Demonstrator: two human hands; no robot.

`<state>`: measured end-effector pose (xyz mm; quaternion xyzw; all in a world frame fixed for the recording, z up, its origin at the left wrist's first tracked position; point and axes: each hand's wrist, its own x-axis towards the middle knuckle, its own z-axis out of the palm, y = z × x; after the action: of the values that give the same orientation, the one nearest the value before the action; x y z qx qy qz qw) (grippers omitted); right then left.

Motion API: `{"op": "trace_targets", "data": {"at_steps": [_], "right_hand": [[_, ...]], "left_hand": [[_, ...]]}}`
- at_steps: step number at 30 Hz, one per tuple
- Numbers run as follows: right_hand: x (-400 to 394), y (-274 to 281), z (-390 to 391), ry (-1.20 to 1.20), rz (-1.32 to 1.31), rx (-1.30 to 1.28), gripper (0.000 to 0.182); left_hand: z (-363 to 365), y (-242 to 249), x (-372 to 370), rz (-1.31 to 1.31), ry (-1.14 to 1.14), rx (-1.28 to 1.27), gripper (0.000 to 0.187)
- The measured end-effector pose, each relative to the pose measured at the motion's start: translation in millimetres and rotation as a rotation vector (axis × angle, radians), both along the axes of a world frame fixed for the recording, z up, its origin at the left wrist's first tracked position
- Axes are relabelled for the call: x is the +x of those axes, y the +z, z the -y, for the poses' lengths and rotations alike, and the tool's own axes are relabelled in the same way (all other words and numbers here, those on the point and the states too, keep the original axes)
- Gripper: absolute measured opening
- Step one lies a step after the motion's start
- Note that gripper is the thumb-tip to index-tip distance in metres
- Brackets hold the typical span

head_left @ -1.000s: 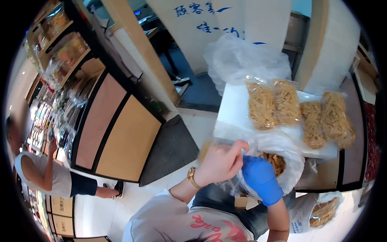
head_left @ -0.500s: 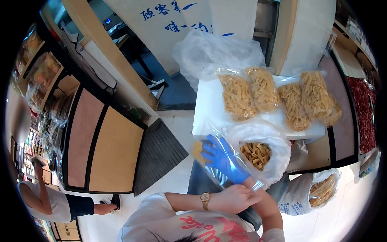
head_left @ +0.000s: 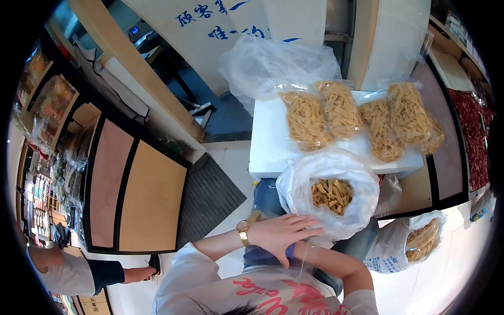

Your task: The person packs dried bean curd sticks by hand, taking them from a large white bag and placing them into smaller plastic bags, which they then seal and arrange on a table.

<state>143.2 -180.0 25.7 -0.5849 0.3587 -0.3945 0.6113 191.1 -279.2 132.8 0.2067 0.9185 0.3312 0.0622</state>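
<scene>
My left hand [head_left: 283, 233], with a gold watch [head_left: 243, 232] on the wrist, lies across my right wrist with its fingers stretched out and spread. My right hand [head_left: 261, 257] wears a blue glove and is mostly hidden beneath the left one, close to my lap; its fingers do not show. Clear plastic film [head_left: 305, 260] shows around my right wrist. A tan bit [head_left: 255, 216] peeks out just above my left wrist. Just beyond the hands, an open white plastic sack [head_left: 294, 184] between my knees holds tan dried strips [head_left: 332, 196].
Several clear bags of tan strips [head_left: 307, 121] lie on a white table [head_left: 268, 152] ahead, beside a crumpled clear bag [head_left: 278, 63]. Another sack [head_left: 388, 252] stands at right. On the left are a display counter [head_left: 152, 199], a dark mat [head_left: 210, 199] and another person [head_left: 68, 270].
My gloved right hand, inside the clear plastic bag, has drawn back toward my body. My left hand has gone from gripping near the right wrist to lying spread over it.
</scene>
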Motion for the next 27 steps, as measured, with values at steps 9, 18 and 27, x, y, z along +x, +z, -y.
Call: {"op": "trace_targets", "data": {"at_steps": [9,18,27], "right_hand": [[-14,3,-11,-0.143,0.165,0.113,0.030],[-120,123,-34,-0.212,-0.462,-0.107,0.035],[-175,-5,-13,-0.538,-1.488,0.227,0.076]], "left_hand": [[4,-38,14,0.421,0.169,0.333,0.077],[54,-19,26,0.396,0.310,0.414,0.057],[47,-12,29,0.423,0.487,0.517,0.050]]}}
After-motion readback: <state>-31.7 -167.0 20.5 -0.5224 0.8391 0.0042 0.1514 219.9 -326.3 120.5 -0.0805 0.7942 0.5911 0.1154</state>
